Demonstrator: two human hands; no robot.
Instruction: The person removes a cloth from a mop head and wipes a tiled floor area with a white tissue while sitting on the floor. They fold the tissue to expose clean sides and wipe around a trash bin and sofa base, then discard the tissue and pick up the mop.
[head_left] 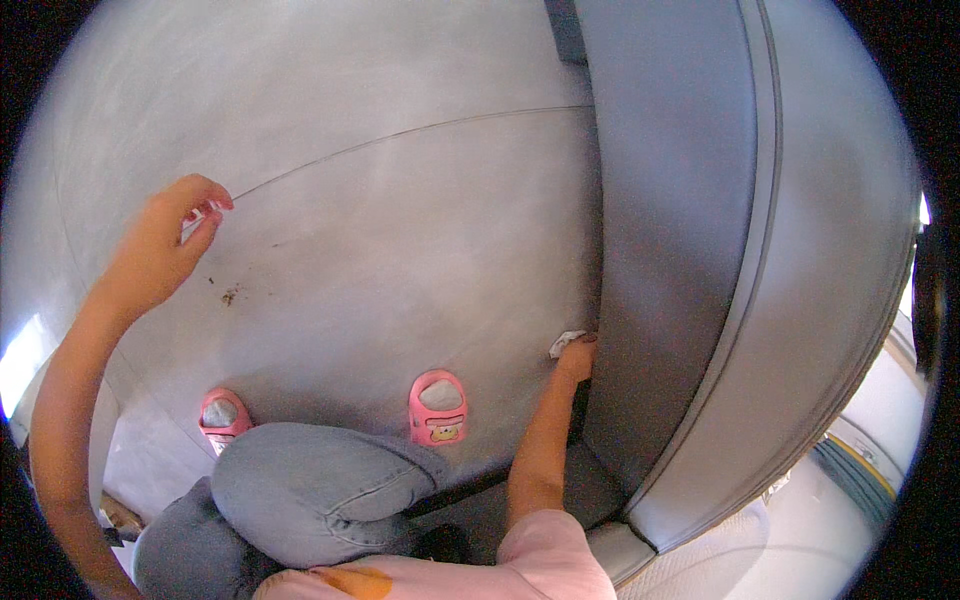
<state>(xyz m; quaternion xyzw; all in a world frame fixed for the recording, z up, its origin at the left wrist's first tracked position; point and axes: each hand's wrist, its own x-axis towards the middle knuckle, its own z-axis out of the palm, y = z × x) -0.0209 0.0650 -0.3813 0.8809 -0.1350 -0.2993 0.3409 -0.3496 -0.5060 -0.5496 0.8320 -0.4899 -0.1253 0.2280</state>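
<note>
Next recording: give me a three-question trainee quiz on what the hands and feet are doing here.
1. True or false: the right hand presses a small white cloth against the grey floor beside the dark grey upright panel.
2. What colour are the rubber clogs?
3. The raised left hand is: A) flat on the floor, B) pinching a small pale scrap, C) gripping a clog.

Key: 1 true; 2 pink; 3 B.

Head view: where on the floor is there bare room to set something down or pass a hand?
The grey floor is bare between the left hand, the sofa base and the pink sandals. It is tight where the right hand presses a white scrap against the base, and around the crumbs.
</note>
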